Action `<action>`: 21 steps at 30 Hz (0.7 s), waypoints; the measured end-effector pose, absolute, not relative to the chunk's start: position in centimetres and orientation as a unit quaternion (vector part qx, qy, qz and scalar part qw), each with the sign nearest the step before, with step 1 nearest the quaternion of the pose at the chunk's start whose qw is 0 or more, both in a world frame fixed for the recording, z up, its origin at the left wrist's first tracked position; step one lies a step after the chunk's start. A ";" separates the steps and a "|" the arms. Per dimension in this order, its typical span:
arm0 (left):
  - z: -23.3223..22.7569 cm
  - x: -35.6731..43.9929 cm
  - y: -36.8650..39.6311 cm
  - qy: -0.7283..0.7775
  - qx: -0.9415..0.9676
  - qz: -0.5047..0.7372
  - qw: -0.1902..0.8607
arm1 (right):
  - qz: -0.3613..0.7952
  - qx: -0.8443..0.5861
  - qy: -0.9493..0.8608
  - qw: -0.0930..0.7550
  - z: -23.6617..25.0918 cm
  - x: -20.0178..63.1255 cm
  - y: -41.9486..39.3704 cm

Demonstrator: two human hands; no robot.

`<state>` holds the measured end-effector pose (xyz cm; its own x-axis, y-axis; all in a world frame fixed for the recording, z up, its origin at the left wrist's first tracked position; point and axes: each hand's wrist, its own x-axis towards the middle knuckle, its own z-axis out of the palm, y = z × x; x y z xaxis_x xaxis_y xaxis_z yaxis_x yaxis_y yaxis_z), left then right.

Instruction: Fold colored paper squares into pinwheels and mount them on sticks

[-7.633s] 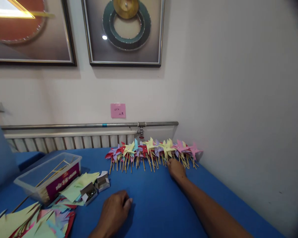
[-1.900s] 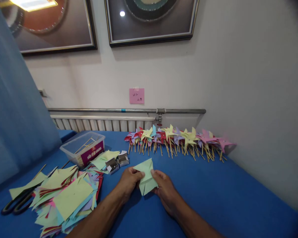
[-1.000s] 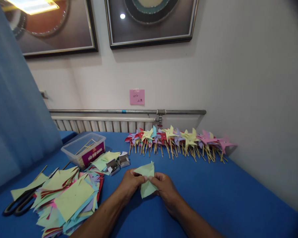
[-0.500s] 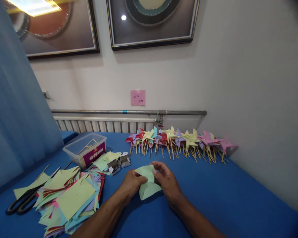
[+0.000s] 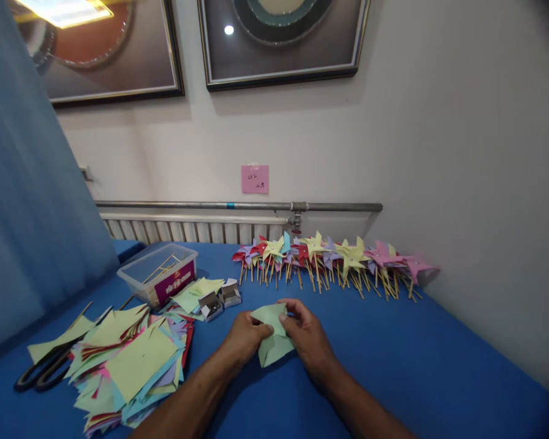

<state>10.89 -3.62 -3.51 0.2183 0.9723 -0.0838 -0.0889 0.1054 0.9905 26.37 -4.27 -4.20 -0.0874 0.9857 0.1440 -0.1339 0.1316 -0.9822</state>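
Since half a second ago, both hands are barely shifting, and the pale green cut paper square (image 5: 271,338) is sitting a little lower between them. Left hand (image 5: 243,339) and right hand (image 5: 309,336) are each pinching this one sheet, just above the blue cloth-covered table (image 5: 393,360). Its long axis is running near to far, one folded corner pointing toward the wall. Two small open cardboard boxes (image 5: 219,299) are lying just left.
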 end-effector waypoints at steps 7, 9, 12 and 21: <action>-3.1 10.7 -3.7 0.445 0.498 0.457 0.588 | 0.491 -0.417 -0.561 0.520 -3.4 26.6 -4.7; -2.8 10.7 -3.8 0.448 0.499 0.457 0.585 | 0.475 -0.408 -0.594 0.505 -3.2 26.5 -5.1; -2.3 10.7 -4.0 0.449 0.505 0.456 0.579 | 0.449 -0.407 -0.631 0.484 -3.2 26.5 -5.4; -3.0 10.4 -3.6 0.457 0.506 0.444 0.581 | 0.396 -0.426 -0.692 0.428 -3.5 26.9 -5.1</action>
